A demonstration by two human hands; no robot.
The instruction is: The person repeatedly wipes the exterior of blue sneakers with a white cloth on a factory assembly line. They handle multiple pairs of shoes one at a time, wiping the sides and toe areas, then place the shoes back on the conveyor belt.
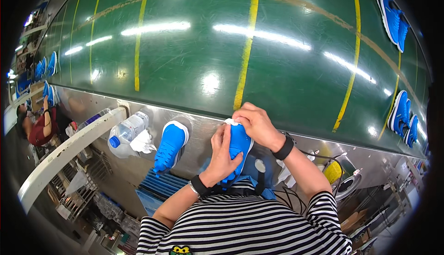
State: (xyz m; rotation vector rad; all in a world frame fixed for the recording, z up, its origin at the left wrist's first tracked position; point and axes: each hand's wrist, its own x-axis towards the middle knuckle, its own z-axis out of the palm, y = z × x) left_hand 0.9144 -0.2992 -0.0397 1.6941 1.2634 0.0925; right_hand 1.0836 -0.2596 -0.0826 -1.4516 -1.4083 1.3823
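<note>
Blue running shoe (pixel 239 139) by the surface's (pixel 197 146) far edge
Left hand (pixel 223 157) clasps it, right hand (pixel 255 124) pinches a white wipe (pixel 231 122); a slack left grip could let it slip

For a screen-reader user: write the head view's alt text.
A person's left hand holds a blue shoe while the right hand pinches white material at its toe. Another blue shoe and a plastic bottle are to the left; a green surface stretches beyond.

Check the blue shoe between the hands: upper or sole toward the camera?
The blue shoe has its upper toward the camera: the toe's top shows, underside hidden.
</note>
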